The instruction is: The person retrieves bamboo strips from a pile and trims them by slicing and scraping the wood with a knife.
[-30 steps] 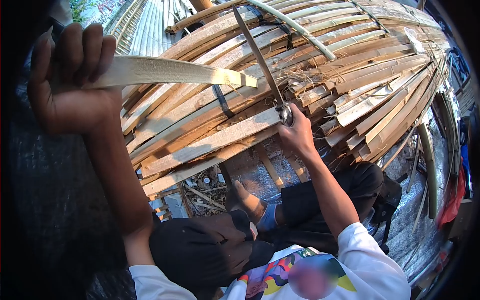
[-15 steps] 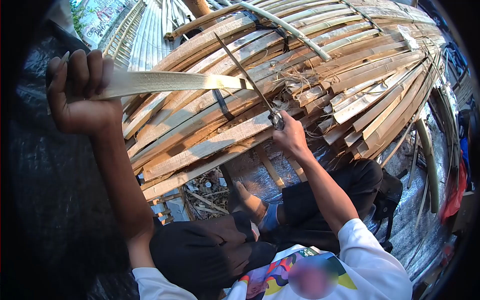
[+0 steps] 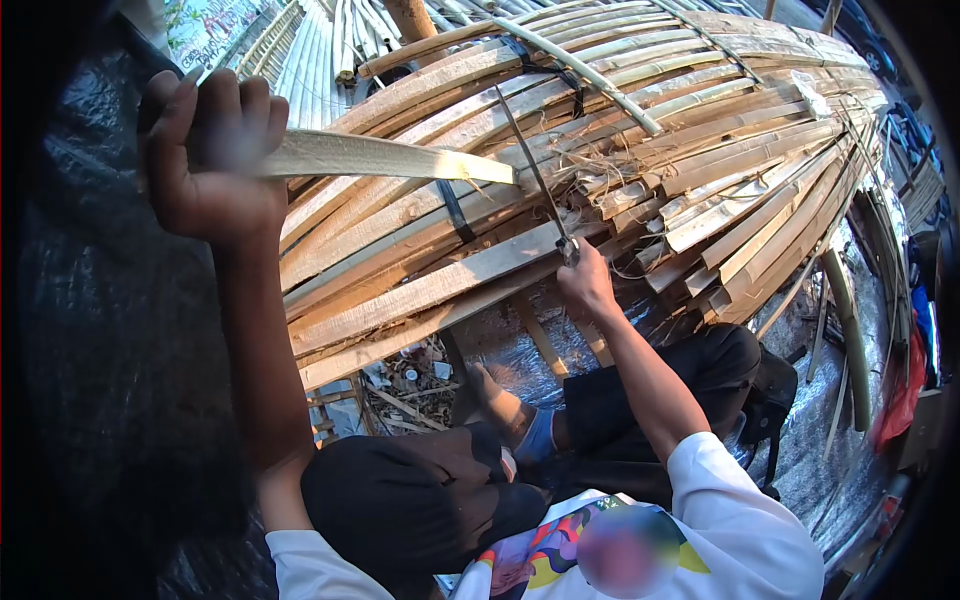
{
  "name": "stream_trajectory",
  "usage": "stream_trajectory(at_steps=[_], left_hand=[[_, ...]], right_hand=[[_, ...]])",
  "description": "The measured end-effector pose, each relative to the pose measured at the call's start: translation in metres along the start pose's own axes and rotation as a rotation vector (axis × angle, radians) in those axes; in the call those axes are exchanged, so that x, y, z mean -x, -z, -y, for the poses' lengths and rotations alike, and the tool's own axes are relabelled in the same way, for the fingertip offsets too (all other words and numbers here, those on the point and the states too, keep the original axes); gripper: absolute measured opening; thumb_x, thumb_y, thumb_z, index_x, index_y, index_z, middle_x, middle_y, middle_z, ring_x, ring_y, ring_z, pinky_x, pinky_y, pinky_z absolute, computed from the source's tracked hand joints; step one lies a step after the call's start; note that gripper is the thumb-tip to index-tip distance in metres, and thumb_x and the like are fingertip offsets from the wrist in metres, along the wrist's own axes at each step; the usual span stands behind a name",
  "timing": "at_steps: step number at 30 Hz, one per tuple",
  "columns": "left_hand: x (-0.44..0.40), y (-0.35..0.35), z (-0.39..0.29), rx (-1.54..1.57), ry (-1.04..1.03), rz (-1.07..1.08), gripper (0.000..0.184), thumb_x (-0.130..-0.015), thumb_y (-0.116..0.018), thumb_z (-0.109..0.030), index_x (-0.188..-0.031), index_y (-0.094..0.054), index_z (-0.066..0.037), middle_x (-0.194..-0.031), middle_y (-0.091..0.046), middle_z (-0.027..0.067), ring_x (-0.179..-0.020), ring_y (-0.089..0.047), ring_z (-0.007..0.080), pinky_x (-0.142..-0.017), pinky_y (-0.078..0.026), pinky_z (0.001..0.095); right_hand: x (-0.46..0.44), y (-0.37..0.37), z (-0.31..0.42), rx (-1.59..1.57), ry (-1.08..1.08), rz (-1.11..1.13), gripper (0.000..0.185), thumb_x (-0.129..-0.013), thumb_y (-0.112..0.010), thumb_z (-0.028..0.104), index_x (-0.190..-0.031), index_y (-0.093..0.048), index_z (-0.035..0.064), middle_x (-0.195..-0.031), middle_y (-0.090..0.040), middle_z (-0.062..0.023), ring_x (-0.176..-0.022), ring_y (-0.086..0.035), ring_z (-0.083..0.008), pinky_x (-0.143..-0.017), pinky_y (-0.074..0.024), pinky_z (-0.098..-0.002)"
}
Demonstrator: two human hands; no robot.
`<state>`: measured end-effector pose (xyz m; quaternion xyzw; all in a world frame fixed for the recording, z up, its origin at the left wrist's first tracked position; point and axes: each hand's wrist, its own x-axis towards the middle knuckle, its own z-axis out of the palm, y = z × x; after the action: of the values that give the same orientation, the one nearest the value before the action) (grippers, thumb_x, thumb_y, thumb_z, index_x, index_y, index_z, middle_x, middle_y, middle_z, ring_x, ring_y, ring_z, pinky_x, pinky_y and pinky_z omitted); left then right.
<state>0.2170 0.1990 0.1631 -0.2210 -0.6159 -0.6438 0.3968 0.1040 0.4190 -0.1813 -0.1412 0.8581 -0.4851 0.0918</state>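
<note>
My left hand (image 3: 215,165), raised at the upper left, is closed around one end of a pale bamboo strip (image 3: 390,157). The strip runs rightward, and its far end meets the blade of a long, thin knife (image 3: 530,150). Whether the edge is cutting into the strip, I cannot tell. My right hand (image 3: 585,275) grips the knife's handle, with the blade pointing up and to the left. Beneath both lies a big stack of split bamboo slats (image 3: 440,285), with frayed fibres (image 3: 600,175) near the blade.
Black straps (image 3: 455,210) bind the slats. A bamboo pole (image 3: 580,75) lies across the stack. My bent legs (image 3: 650,400) and a foot (image 3: 505,405) are below it. Shavings (image 3: 410,385) litter the ground. Silvery sheeting (image 3: 800,480) and a red bag (image 3: 905,390) are at the right.
My left hand has moved right, bringing the bamboo strip with it. The knife stands more upright, its tip shifted right. My right hand has moved only slightly, and the view has shifted a little.
</note>
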Motion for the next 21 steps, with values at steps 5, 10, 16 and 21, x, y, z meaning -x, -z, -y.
stream_trajectory(at_steps=[5, 10, 16, 21], left_hand=[[-0.001, -0.018, 0.001, -0.047, -0.009, -0.004, 0.029, -0.089, -0.05, -0.015, -0.066, -0.033, -0.018, -0.057, -0.022, -0.0043, -0.05, -0.019, 0.0085, -0.046, -0.018, 0.026], [-0.002, -0.007, -0.001, -0.004, 0.014, 0.036, 0.026, -0.084, -0.051, -0.016, -0.07, -0.029, -0.017, -0.059, -0.018, -0.0013, -0.054, -0.02, 0.0125, -0.052, -0.021, 0.0294], [0.0, -0.003, -0.001, -0.024, -0.01, -0.038, 0.026, -0.084, -0.051, -0.016, -0.068, -0.031, -0.017, -0.057, -0.016, -0.0027, -0.053, -0.017, 0.0109, -0.05, -0.019, 0.0285], [-0.002, 0.0, -0.004, 0.075, 0.088, 0.188, 0.027, -0.094, -0.045, -0.02, -0.069, -0.034, -0.017, -0.057, -0.022, -0.0036, -0.052, -0.019, 0.0099, -0.051, -0.018, 0.028]], right_hand=[[0.0, 0.042, 0.06, -0.008, 0.023, 0.014, 0.027, -0.075, -0.06, 0.011, -0.1, -0.056, 0.001, -0.08, -0.065, -0.0257, -0.081, -0.063, -0.0456, -0.072, -0.0495, -0.047], [0.013, 0.03, 0.089, -0.278, 0.219, -0.026, 0.016, -0.075, -0.059, 0.005, -0.088, -0.052, 0.0009, -0.068, -0.059, -0.0211, -0.062, -0.058, -0.0383, -0.059, -0.0463, -0.0354], [0.005, -0.009, 0.002, -0.177, -0.076, 0.056, 0.034, -0.074, -0.059, 0.006, -0.108, -0.061, 0.0018, -0.083, -0.065, -0.0263, -0.084, -0.066, -0.0415, -0.08, -0.0499, -0.0447], [0.003, 0.041, 0.054, -0.071, 0.009, 0.085, 0.032, -0.075, -0.058, 0.007, -0.107, -0.056, 0.0019, -0.077, -0.062, -0.0282, -0.081, -0.064, -0.0452, -0.072, -0.0497, -0.045]])
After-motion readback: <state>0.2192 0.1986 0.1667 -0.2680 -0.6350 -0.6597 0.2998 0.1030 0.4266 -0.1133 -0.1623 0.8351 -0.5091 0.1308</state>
